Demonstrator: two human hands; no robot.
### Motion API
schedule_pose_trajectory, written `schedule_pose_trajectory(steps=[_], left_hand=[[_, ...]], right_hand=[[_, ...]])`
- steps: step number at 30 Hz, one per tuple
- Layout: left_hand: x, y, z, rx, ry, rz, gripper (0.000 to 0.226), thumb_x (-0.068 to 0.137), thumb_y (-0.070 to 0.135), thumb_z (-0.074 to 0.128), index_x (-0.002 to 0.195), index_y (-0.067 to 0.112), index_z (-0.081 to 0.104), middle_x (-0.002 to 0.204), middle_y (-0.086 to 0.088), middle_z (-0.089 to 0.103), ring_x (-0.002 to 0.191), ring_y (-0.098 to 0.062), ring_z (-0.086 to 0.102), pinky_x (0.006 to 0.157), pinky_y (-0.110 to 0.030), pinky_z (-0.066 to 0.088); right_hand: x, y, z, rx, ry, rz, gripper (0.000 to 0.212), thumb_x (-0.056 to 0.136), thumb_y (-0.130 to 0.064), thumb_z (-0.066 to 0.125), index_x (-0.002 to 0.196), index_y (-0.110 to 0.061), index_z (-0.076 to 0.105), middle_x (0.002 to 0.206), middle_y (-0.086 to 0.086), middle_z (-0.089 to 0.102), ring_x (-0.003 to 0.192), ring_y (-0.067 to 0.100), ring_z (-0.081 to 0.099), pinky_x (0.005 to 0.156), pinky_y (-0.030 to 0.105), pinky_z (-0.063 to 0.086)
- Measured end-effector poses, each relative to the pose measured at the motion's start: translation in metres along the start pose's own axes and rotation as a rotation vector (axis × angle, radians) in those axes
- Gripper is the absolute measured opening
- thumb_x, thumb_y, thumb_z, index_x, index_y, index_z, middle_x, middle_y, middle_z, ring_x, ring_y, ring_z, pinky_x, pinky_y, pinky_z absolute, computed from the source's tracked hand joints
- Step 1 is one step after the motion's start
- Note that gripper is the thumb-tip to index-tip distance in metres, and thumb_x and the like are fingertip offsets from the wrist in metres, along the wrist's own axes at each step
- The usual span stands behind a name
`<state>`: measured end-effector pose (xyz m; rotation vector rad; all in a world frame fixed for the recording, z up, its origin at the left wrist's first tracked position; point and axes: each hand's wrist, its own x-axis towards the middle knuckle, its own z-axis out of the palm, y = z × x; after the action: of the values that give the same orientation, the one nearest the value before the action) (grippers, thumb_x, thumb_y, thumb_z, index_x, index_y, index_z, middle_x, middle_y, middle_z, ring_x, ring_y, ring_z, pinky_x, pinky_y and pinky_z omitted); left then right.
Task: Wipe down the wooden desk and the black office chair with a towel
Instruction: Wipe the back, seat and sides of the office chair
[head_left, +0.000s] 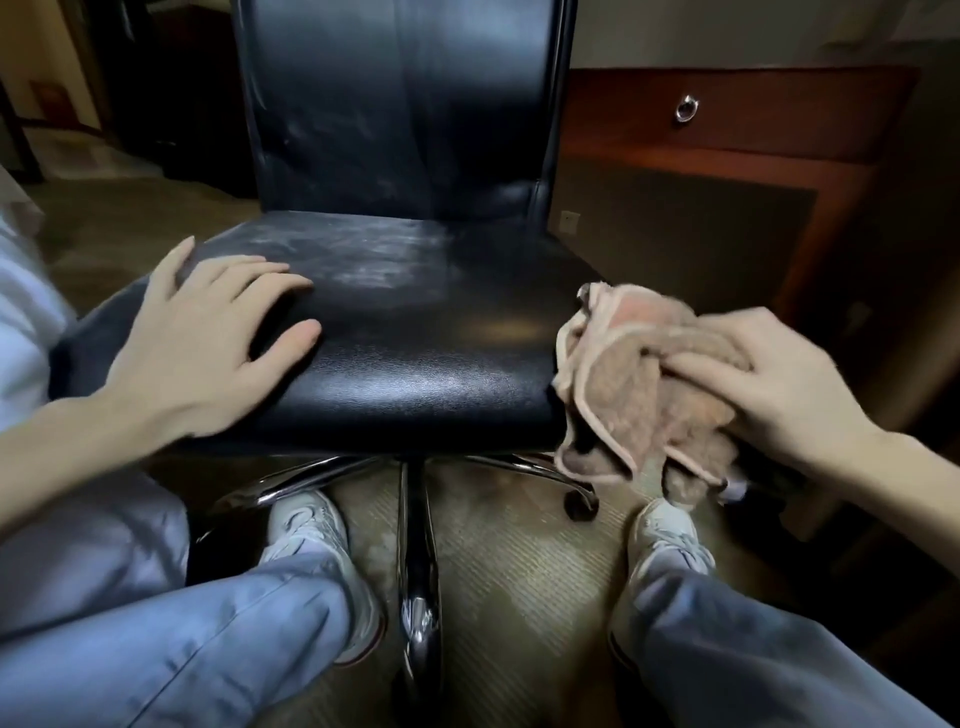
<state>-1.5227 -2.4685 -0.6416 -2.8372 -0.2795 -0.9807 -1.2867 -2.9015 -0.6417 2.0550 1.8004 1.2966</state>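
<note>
Left fingers (270, 283): straight and spread, lying flat on the seat's front-left part and holding nothing; the left hand (208, 332) rests palm down.
Right fingers (696, 361): curled over a bunched towel (639, 395); the right hand (779, 384) grips it at the seat's right edge.
Towel: pinkish-tan terry with a paler bound hem, crumpled, with folds hanging below the seat edge.
Seat (415, 353): black grained leatherette, rounded front edge, with dull smeared patches toward the back; the stretch between the two hands is bare.
Office chair (400, 104): faces the person, backrest upright, long axis vertical.
Chrome base (415, 519): polished spokes spreading under the seat, with a caster (579, 504) to the right.
Wooden desk (753, 124): reddish-brown, behind the chair on the right, its drawer carrying a metal ring pull (687, 109).
Floor: ribbed tan carpet (519, 571); pale shoes (306, 525) on either side of the centre spoke.
</note>
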Motion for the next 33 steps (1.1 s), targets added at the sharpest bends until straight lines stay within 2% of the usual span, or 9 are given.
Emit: schedule_pose_trajectory(steps=[2, 4, 6, 8, 14, 19, 24, 27, 33], left_hand=[[0.002, -0.011, 0.000, -0.060, 0.010, -0.029, 0.057, 0.100, 0.062, 0.031, 0.132, 0.025, 0.061, 0.137, -0.004, 0.064, 0.136, -0.027, 0.052, 0.122, -0.047, 0.012], [0.006, -0.031, 0.002, -0.113, 0.032, -0.102, 0.056, 0.102, 0.065, 0.027, 0.130, 0.029, 0.060, 0.132, -0.002, 0.067, 0.129, -0.028, 0.056, 0.118, -0.045, 0.018], [0.009, -0.056, 0.004, -0.152, 0.076, -0.251, 0.063, 0.101, 0.073, 0.023, 0.129, 0.029, 0.059, 0.125, -0.006, 0.070, 0.121, -0.032, 0.061, 0.116, -0.053, 0.035], [0.010, -0.078, 0.008, -0.202, 0.109, -0.454, 0.073, 0.093, 0.085, 0.023, 0.128, 0.032, 0.057, 0.120, -0.011, 0.071, 0.114, -0.038, 0.064, 0.101, -0.061, 0.049], [0.015, -0.093, 0.021, -0.160, 0.027, -0.606, 0.083, 0.078, 0.099, 0.024, 0.126, 0.038, 0.054, 0.126, -0.014, 0.068, 0.114, -0.045, 0.062, 0.094, -0.064, 0.052], [0.020, -0.068, 0.003, -0.135, -0.145, -0.608, 0.091, 0.073, 0.101, 0.020, 0.130, 0.038, 0.051, 0.138, -0.018, 0.061, 0.122, -0.048, 0.058, 0.100, -0.057, 0.047], [0.020, -0.049, -0.008, -0.129, -0.132, -0.581, 0.072, 0.092, 0.081, 0.026, 0.134, 0.033, 0.058, 0.141, -0.020, 0.060, 0.125, -0.047, 0.056, 0.102, -0.051, 0.043], [0.015, -0.038, -0.017, -0.185, -0.152, -0.554, 0.065, 0.097, 0.077, 0.028, 0.136, 0.034, 0.058, 0.145, -0.017, 0.058, 0.129, -0.045, 0.054, 0.103, -0.048, 0.040], [-0.004, -0.001, -0.047, -0.311, -0.282, -0.487, 0.097, 0.063, 0.085, -0.001, 0.140, 0.051, 0.047, 0.150, -0.012, 0.052, 0.131, -0.043, 0.047, 0.113, -0.050, 0.034]], right_hand=[[0.023, -0.001, -0.009, 0.137, 0.059, 0.193, 0.020, 0.099, -0.046, 0.059, 0.119, -0.047, 0.064, 0.112, -0.007, 0.070, 0.104, 0.018, 0.066, 0.086, 0.051, 0.055], [0.047, -0.009, -0.007, 0.242, 0.098, 0.284, 0.050, 0.088, -0.039, 0.062, 0.136, -0.026, 0.059, 0.135, 0.012, 0.061, 0.122, 0.034, 0.057, 0.097, 0.057, 0.048], [0.054, -0.020, 0.003, 0.291, 0.023, 0.248, 0.064, 0.083, -0.040, 0.059, 0.140, -0.012, 0.058, 0.140, 0.021, 0.056, 0.125, 0.043, 0.054, 0.103, 0.060, 0.041], [0.054, -0.025, 0.011, 0.319, -0.001, 0.267, 0.067, 0.083, -0.043, 0.057, 0.142, -0.010, 0.058, 0.143, 0.019, 0.055, 0.130, 0.039, 0.053, 0.112, 0.064, 0.032], [0.013, -0.026, 0.011, 0.422, -0.037, 0.164, 0.098, 0.079, -0.070, 0.070, 0.152, -0.012, 0.038, 0.153, 0.025, 0.035, 0.145, 0.040, 0.033, 0.118, 0.052, 0.033], [0.015, -0.036, 0.007, 0.228, -0.017, 0.074, 0.081, 0.080, -0.062, 0.069, 0.140, -0.012, 0.047, 0.132, 0.028, 0.048, 0.117, 0.050, 0.052, 0.095, 0.063, 0.047], [0.040, -0.034, 0.000, 0.217, -0.015, -0.013, 0.067, 0.097, -0.070, 0.042, 0.133, -0.014, 0.051, 0.125, 0.021, 0.049, 0.106, 0.039, 0.051, 0.081, 0.053, 0.051], [0.077, -0.051, 0.003, 0.251, 0.022, 0.020, 0.063, 0.097, -0.068, 0.043, 0.130, -0.017, 0.056, 0.111, 0.020, 0.056, 0.098, 0.034, 0.050, 0.078, 0.045, 0.048], [0.153, -0.086, 0.014, 0.426, 0.057, 0.204, 0.057, 0.080, -0.046, 0.057, 0.122, -0.010, 0.071, 0.108, 0.013, 0.066, 0.095, 0.035, 0.060, 0.081, 0.047, 0.053]])
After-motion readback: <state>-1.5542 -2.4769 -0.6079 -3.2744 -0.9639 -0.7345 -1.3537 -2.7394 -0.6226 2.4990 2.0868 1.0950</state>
